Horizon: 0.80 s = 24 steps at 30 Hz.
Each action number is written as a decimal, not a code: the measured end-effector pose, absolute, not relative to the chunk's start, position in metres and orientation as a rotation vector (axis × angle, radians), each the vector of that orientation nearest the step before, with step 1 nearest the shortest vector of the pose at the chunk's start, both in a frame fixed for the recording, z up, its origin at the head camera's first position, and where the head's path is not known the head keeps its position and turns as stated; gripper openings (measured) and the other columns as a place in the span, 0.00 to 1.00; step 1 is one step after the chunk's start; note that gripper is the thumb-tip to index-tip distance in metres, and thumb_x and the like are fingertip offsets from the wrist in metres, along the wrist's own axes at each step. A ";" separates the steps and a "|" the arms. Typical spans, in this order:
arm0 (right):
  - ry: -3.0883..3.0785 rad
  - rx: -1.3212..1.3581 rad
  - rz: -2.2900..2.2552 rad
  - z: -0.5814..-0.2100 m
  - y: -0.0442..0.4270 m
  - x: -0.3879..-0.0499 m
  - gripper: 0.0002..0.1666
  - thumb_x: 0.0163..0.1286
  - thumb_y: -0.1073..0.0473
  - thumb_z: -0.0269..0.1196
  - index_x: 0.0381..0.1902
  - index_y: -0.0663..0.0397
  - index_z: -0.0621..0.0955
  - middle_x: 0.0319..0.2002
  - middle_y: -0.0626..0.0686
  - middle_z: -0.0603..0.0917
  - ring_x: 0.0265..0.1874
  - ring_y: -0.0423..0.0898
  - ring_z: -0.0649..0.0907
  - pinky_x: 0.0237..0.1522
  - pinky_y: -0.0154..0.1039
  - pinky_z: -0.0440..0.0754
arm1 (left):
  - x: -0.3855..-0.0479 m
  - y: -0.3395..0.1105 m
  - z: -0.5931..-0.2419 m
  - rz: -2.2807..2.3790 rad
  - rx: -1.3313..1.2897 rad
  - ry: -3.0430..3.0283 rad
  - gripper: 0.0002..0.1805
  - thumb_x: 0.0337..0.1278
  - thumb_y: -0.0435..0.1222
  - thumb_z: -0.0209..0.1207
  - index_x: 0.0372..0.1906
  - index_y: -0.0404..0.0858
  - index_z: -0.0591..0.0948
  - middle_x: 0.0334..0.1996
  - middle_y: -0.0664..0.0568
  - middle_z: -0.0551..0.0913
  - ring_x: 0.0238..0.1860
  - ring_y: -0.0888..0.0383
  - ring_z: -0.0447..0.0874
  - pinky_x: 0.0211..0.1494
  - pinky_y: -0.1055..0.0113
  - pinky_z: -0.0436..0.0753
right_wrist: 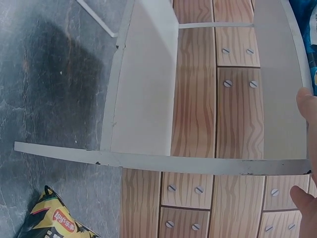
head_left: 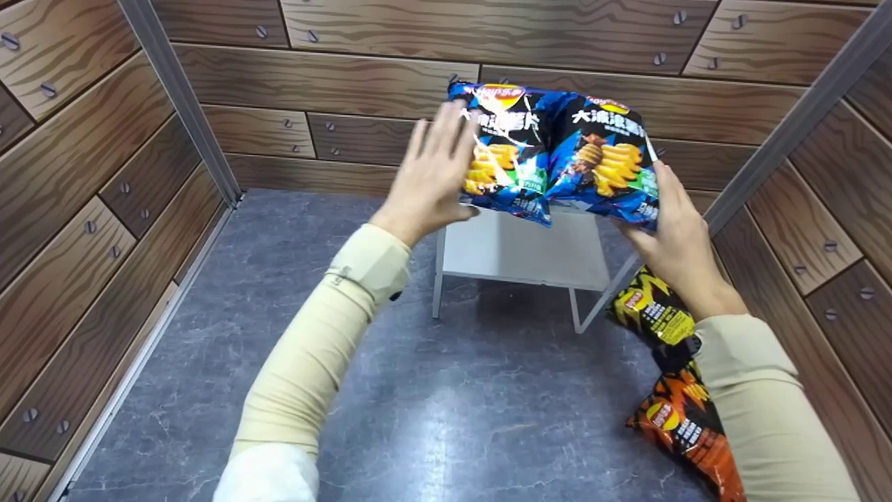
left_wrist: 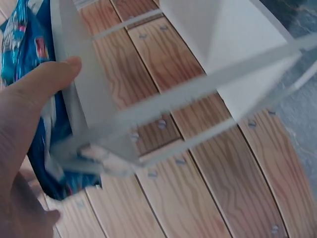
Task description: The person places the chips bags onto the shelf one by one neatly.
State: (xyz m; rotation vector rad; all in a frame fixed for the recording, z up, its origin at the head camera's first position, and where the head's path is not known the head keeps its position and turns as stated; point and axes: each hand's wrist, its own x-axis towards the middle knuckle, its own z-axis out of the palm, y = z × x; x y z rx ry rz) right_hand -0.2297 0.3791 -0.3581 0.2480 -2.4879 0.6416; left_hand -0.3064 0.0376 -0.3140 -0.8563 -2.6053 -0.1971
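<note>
Two blue chip bags, a left chip bag point(head_left: 512, 150) and a right chip bag point(head_left: 599, 157), are side by side at the top of a white two-tier stand point(head_left: 523, 244). My left hand point(head_left: 432, 171) lies along the left bag's outer side with fingers extended, blurred in the head view. On the far side my right hand point(head_left: 679, 230) rests against the right bag's edge, its fingers straight and thumb low. In the left wrist view, the left thumb point(left_wrist: 54, 77) overlaps the stand's top board. The right wrist view shows only the right hand's edge and a sliver of blue bag.
A yellow-and-black chip bag point(head_left: 655, 307) and an orange chip bag point(head_left: 686, 425) lie on the grey floor point(head_left: 418, 390) right of the stand, partly hidden by the right arm. Wood-patterned walls point(head_left: 348, 84) enclose the space, with metal posts point(head_left: 185, 97) at the corners.
</note>
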 end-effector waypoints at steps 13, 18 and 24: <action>-2.491 0.248 0.651 -0.360 0.379 -0.231 0.52 0.64 0.56 0.69 0.78 0.57 0.54 0.75 0.68 0.59 0.73 0.67 0.62 0.71 0.65 0.61 | -0.309 0.039 -0.333 -0.362 -0.660 -2.758 0.61 0.50 0.51 0.71 0.78 0.29 0.46 0.75 0.30 0.57 0.71 0.40 0.68 0.71 0.54 0.72; -2.516 0.227 0.670 -0.358 0.379 -0.230 0.53 0.64 0.58 0.69 0.79 0.55 0.52 0.76 0.67 0.57 0.73 0.67 0.61 0.71 0.67 0.60 | -0.307 0.041 -0.335 -0.246 -0.644 -2.701 0.55 0.54 0.49 0.69 0.76 0.27 0.51 0.73 0.29 0.61 0.71 0.41 0.68 0.73 0.50 0.70; -2.501 0.205 0.788 -0.355 0.379 -0.228 0.55 0.62 0.60 0.67 0.80 0.51 0.50 0.76 0.65 0.56 0.73 0.66 0.62 0.72 0.65 0.59 | -0.303 0.045 -0.335 -0.158 -0.624 -2.666 0.50 0.56 0.45 0.68 0.75 0.27 0.55 0.72 0.30 0.63 0.72 0.42 0.67 0.74 0.47 0.67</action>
